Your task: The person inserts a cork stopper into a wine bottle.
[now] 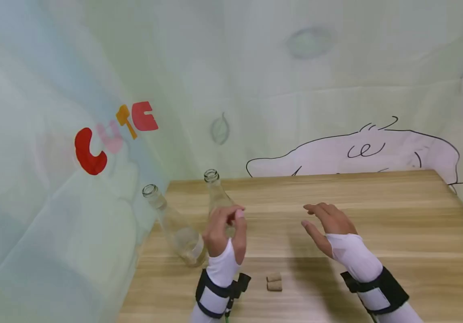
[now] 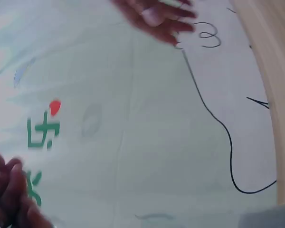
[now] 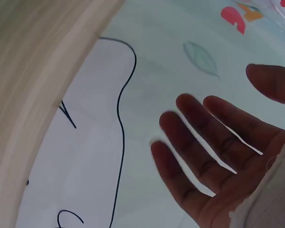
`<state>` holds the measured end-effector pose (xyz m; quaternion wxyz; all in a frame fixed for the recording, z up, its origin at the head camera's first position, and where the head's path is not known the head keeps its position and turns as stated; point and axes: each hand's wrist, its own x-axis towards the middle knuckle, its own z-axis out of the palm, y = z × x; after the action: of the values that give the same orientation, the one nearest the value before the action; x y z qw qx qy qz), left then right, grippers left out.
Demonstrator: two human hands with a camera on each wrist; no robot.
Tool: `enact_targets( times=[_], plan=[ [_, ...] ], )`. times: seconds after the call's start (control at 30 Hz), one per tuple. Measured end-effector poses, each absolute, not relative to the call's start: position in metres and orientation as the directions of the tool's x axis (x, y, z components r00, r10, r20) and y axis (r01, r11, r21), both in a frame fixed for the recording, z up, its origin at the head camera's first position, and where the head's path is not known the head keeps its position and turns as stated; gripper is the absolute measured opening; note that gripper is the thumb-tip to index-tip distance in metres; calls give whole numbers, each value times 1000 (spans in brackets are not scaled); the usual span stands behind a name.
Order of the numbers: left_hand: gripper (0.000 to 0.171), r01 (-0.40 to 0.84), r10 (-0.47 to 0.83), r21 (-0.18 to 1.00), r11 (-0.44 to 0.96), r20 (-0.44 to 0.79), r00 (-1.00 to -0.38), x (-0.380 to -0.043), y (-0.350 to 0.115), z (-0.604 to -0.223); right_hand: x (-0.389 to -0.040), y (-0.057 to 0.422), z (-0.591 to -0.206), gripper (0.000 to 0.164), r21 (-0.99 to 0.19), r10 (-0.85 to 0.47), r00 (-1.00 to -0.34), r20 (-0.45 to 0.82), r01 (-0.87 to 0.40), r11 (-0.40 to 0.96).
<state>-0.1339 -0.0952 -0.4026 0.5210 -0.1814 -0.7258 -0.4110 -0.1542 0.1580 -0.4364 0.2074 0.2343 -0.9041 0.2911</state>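
Observation:
My left hand [image 1: 225, 229] is raised in front of a clear glass bottle [image 1: 212, 176] and hides much of its body. Its fingers curl loosely, the thumb tip close to the fingertips, and nothing shows between them; in the left wrist view these fingers [image 2: 12, 194] come in at the lower left. To the left stands another clear glass bottle [image 1: 170, 220] with an open mouth. Above the table on the right, my right hand [image 1: 334, 222] hangs with fingers spread and holds nothing. The right wrist view shows its palm side [image 3: 228, 166]. Two small corks [image 1: 274, 286] lie side by side between the forearms.
The wooden table [image 1: 377, 202] ends at a pale printed curtain [image 1: 255, 67] behind it and on the left. Colourful letters [image 1: 91, 152] and a black-outlined white drawing [image 1: 397, 150] show on the curtain. Each wrist wears a black strap [image 1: 390, 287].

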Motion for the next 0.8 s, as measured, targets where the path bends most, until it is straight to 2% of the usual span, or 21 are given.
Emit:
enact_targets(
  times=[0.07, 0.13, 0.27, 0.37, 0.4, 0.5, 0.63, 0.8],
  plan=[
    [13, 674, -285, 484, 557, 874, -393, -138, -106, -401, -152, 161, -437, 29, -446, -297, -795, 529, -558, 700],
    [27, 641, -362, 556, 530, 831, -422, -147, -114, -403, -149, 162, -438, 24, -444, -299, -778, 552, -578, 685],
    [59, 529, -393, 699, 481, 711, -583, -169, -122, -413, -147, 162, -439, 22, -438, -303, -760, 575, -598, 671],
    [71, 429, -373, 780, 455, 605, -704, -180, -125, -422, -144, 160, -441, 23, -443, -314, -758, 571, -607, 660],
    [71, 401, -368, 793, 458, 580, -727, -183, -126, -424, -144, 158, -441, 23, -444, -321, -758, 568, -611, 656],
    [56, 331, -370, 807, 490, 536, -759, -188, -129, -434, -141, 155, -444, 23, -447, -344, -759, 553, -619, 646],
    [32, 303, -383, 798, 522, 536, -752, -190, -131, -443, -138, 151, -447, 22, -460, -355, -772, 527, -611, 645],
    [25, 323, -389, 799, 507, 546, -742, -190, -130, -444, -136, 149, -450, 22, -467, -374, -765, 524, -625, 625]
  ],
)
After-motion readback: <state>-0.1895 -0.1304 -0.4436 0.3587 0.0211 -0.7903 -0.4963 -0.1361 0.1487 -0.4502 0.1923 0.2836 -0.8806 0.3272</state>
